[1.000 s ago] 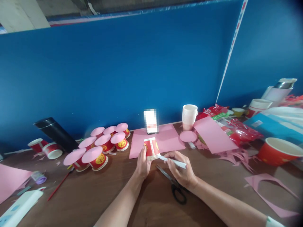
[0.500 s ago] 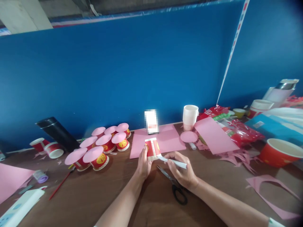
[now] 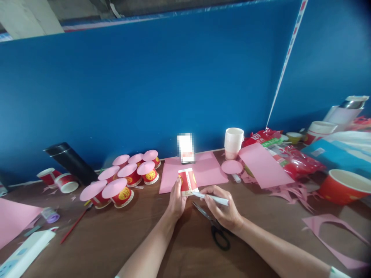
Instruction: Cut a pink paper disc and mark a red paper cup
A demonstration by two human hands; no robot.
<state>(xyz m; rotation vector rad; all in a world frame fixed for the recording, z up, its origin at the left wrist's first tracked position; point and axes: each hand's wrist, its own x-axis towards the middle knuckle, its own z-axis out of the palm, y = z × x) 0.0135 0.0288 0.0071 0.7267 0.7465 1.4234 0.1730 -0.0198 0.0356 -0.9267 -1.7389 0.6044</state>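
Note:
My left hand [image 3: 176, 200] is closed round a small red paper cup [image 3: 188, 181], held upside down on a pink paper sheet [image 3: 203, 172] at the middle of the brown table. A white pen [image 3: 213, 198] sits in the pinched fingers of my right hand [image 3: 222, 210], its tip touching the cup's lower rim. Black-handled scissors [image 3: 216, 227] lie on the table just under my right hand.
Several upturned red cups with pink paper discs [image 3: 124, 179] cluster at the left, beside a black flask [image 3: 69, 162]. A white cup stack [image 3: 233, 143], a pink disc [image 3: 232, 166], another pink sheet [image 3: 265, 166], red packaging [image 3: 290, 158] and a red bowl [image 3: 342, 186] lie to the right. A blue partition [image 3: 162, 85] stands behind.
Nothing has visibly changed with the hands, cup or pen; only the camera view shifted slightly.

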